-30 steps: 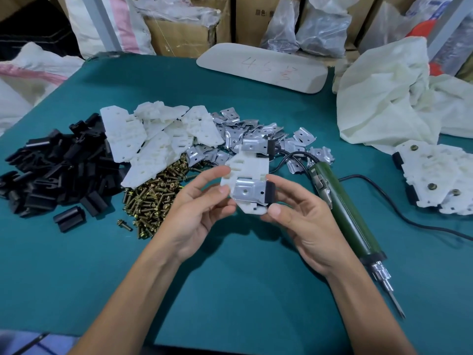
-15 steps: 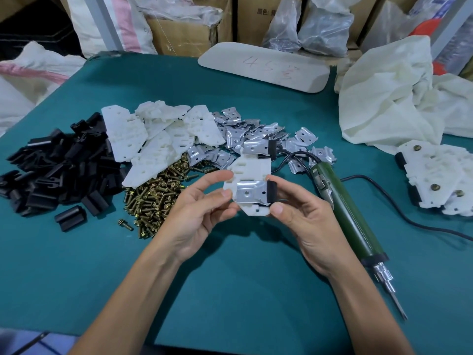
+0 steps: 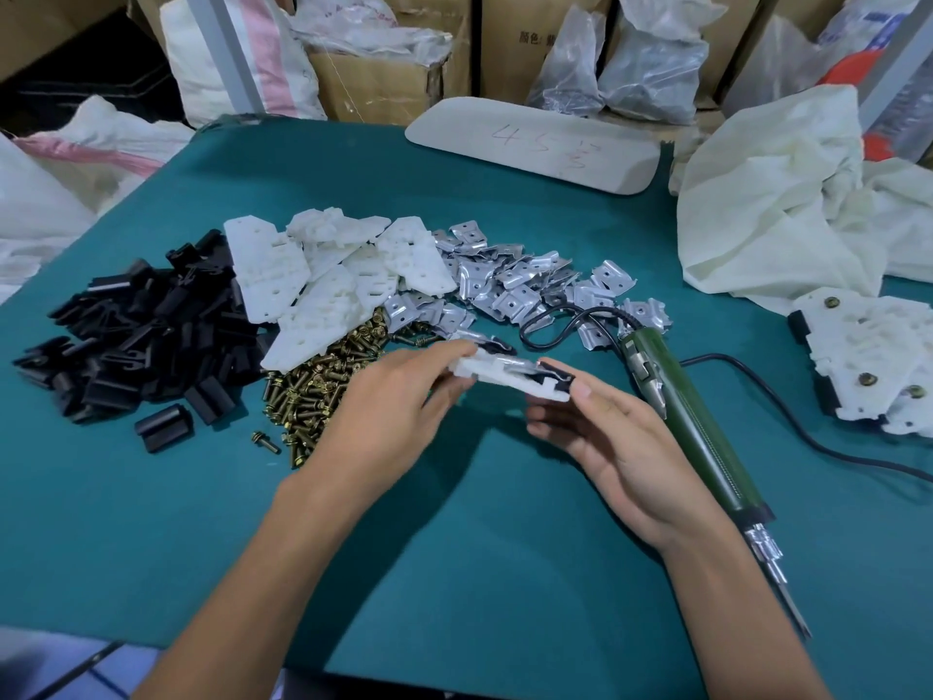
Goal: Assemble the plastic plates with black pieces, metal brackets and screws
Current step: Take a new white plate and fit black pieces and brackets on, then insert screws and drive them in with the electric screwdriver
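Both hands held one white plastic plate (image 3: 505, 373) w/ a black piece and a metal bracket on it, tilted almost edge-on to the camera, lifted off the teal table (image 3: 454, 573); left hand (image 3: 389, 411) pinched its far-left end between thumb and fingers, closed on it; right hand (image 3: 611, 442) gripped the near-right edge, thumb on top, fingers curled under.

Open room: bare teal surface below and behind both wrists, right to the near table edge; a smaller bare strip beyond the fingertips, up to the flat white oval board (image 3: 535, 149) at the far edge.

Left of the left fingers: heap of brass screws (image 3: 313, 391), too many to count, just beside the knuckles; 1 loose screw (image 3: 265, 441) apart from the heap; pile of black plastic pieces (image 3: 141, 336), dozens; 1 lay separate at the pile's near edge (image 3: 164, 426).

Beyond the fingertips: loose white plates (image 3: 323, 285), approx 6-8, overlapping so count unsure; silver bent metal brackets (image 3: 510, 285), approx 20+.

Right of the right fingers: 1 green electric screwdriver (image 3: 691, 421), alongside the hand, tip toward the near edge, black cord (image 3: 555, 325) looping off; finished plates stack (image 3: 868, 366) near the right edge, number unclear; crumpled cream cloth bag (image 3: 772, 204) behind.
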